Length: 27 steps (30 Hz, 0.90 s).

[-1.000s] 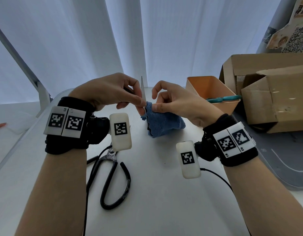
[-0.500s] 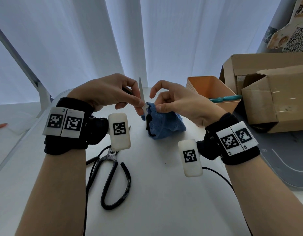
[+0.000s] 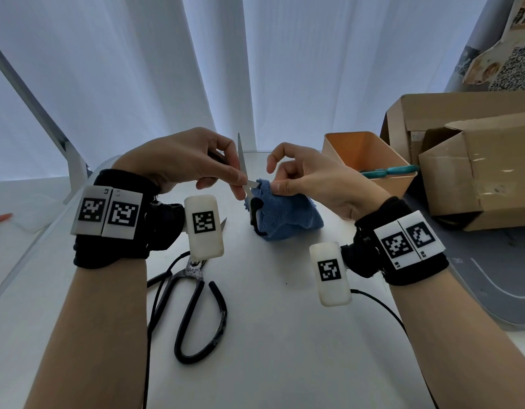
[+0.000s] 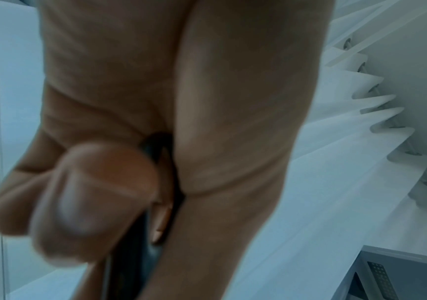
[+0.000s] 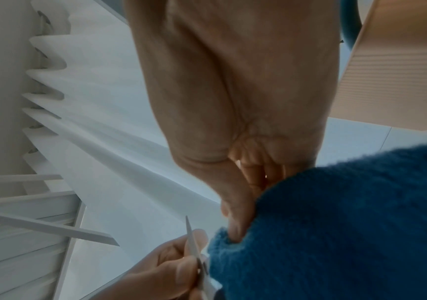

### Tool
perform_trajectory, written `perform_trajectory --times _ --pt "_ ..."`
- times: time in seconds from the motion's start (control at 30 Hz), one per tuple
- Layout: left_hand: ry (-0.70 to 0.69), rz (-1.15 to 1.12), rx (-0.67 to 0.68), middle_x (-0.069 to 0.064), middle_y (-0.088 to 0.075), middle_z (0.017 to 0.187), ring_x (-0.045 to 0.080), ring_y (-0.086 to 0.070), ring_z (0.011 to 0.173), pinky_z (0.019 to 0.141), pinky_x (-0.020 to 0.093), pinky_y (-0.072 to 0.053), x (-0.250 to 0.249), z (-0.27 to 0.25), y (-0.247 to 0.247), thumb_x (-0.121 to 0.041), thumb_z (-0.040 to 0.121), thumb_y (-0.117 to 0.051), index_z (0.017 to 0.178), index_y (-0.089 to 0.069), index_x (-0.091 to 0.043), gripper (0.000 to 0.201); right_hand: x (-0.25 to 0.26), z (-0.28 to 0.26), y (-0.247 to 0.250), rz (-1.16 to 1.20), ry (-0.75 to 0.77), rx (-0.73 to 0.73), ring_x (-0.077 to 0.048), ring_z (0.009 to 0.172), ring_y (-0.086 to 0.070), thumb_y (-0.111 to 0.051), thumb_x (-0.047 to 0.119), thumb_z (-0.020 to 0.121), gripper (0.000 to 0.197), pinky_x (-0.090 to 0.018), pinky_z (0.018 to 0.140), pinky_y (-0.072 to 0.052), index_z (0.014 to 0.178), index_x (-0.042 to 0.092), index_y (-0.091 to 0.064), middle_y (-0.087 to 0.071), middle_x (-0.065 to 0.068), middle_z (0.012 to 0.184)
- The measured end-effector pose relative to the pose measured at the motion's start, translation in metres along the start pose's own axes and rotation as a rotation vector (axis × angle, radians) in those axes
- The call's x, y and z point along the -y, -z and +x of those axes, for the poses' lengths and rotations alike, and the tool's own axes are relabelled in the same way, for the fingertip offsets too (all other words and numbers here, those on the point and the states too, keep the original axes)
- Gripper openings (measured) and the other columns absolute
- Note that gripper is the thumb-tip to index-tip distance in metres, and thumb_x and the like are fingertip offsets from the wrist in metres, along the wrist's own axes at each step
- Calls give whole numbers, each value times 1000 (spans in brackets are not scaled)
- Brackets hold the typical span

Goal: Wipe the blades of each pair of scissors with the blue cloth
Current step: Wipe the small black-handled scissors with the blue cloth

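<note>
My left hand (image 3: 233,180) holds a small pair of scissors (image 3: 241,160) above the table, blades spread. One blade points straight up; the other points right into the blue cloth (image 3: 287,219). The black handle (image 3: 255,214) hangs below, against the cloth. My right hand (image 3: 280,188) pinches the cloth's top edge at that blade, index finger raised. The right wrist view shows the blue cloth (image 5: 335,223), the upright blade (image 5: 191,239) and my left hand's fingers (image 5: 171,263). A large pair of black scissors (image 3: 196,305) lies on the white table under my left wrist.
An orange basket (image 3: 370,152) stands at the right rear with a teal-handled pair of scissors (image 3: 388,171) lying across its rim. Cardboard boxes (image 3: 476,172) sit beyond it on a grey mat (image 3: 491,276). White curtains hang behind the table.
The small scissors' blades have spread, and a second blade now points into the cloth. The black handle has come into sight beside the cloth. Both hands stayed roughly in place.
</note>
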<state>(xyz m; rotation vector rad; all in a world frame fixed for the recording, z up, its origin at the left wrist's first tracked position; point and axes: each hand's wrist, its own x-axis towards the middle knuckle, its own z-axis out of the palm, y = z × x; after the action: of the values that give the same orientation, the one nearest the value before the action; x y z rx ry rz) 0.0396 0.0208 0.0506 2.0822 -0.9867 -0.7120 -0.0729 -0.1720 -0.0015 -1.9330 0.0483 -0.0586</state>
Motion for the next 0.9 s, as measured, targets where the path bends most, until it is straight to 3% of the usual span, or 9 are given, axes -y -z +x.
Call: perform_trajectory --times 0.13,0.33,0.47,0.63,0.8,0.9 --pt "0 4 13 16 -76 87 17 -38 52 46 17 -34 0 -1 0 -8 85 -73 87 -59 3 18 -1 0 2 -38 -21 21 -14 73 -54 -67 3 91 18 -24 74 -46 96 16 -55 -58 0 70" --pt "1 5 2 16 -76 88 17 -38 53 46 17 -35 1 0 1 -10 84 -74 88 -60 4 20 -2 0 5 -29 -19 9 -14 75 -55 -65 1 92 18 -24 74 -48 96 17 -57 -59 0 71" --pt "-7 -6 -8 16 -76 88 14 -39 50 46 17 -35 2 -1 3 -9 85 -73 90 -59 7 22 -2 1 4 -69 -42 2 -14 73 -50 -67 11 93 11 -23 69 -44 98 15 -58 -54 1 70" --pt "1 6 0 16 -77 90 15 -39 51 47 18 -35 3 -1 3 -11 84 -74 83 -60 -2 16 -5 1 6 -39 -11 9 -16 75 -53 -64 1 93 17 -26 73 -46 94 18 -60 -57 -3 75" --pt "-9 -11 -15 16 -77 87 14 -39 50 46 17 -35 2 -3 3 -10 85 -73 80 -59 -2 16 -5 0 8 -85 -21 -6 -11 70 -49 -68 11 93 10 -20 66 -43 94 14 -59 -53 4 66" --pt "-7 -12 -11 16 -76 89 14 -39 50 46 17 -35 3 -2 3 -10 84 -73 82 -59 -2 17 -7 1 8 -52 -1 7 -16 73 -49 -66 6 94 13 -25 69 -43 92 18 -60 -54 -1 71"
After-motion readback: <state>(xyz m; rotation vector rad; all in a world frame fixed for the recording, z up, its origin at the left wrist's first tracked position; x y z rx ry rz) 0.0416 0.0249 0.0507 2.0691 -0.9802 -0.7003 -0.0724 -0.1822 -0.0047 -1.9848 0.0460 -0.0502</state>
